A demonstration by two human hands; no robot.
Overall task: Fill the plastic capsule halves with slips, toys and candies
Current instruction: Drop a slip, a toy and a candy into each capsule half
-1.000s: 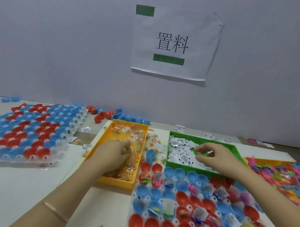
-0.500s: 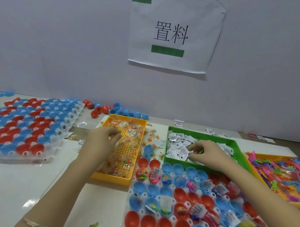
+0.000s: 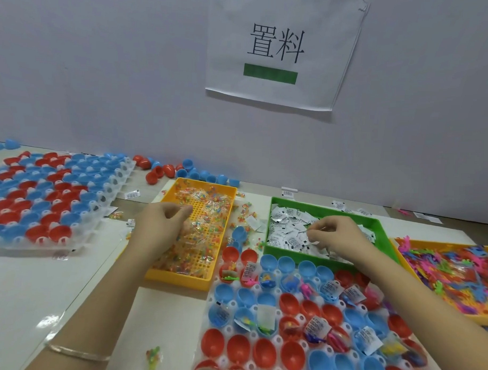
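Sitting nearest, below both hands, the red and blue capsule halves (image 3: 264,351) fill a clear holder, some loaded, the closest row bare. Just beyond, the left hand (image 3: 161,223) curls its fingers into the candy packets (image 3: 208,211) in the yellow tray (image 3: 178,278); whether it grips one I cannot tell. The right hand (image 3: 338,235) pinches the slips (image 3: 285,230) in the green tray (image 3: 379,228). Both hands remain over the same trays as a second ago, so picking continues and nothing new has reached the capsules.

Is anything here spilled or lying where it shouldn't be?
Yes. A candy packet lies loose on the table in front, more candies sit between the yellow tray and green tray, and slips lie outside by the wall.
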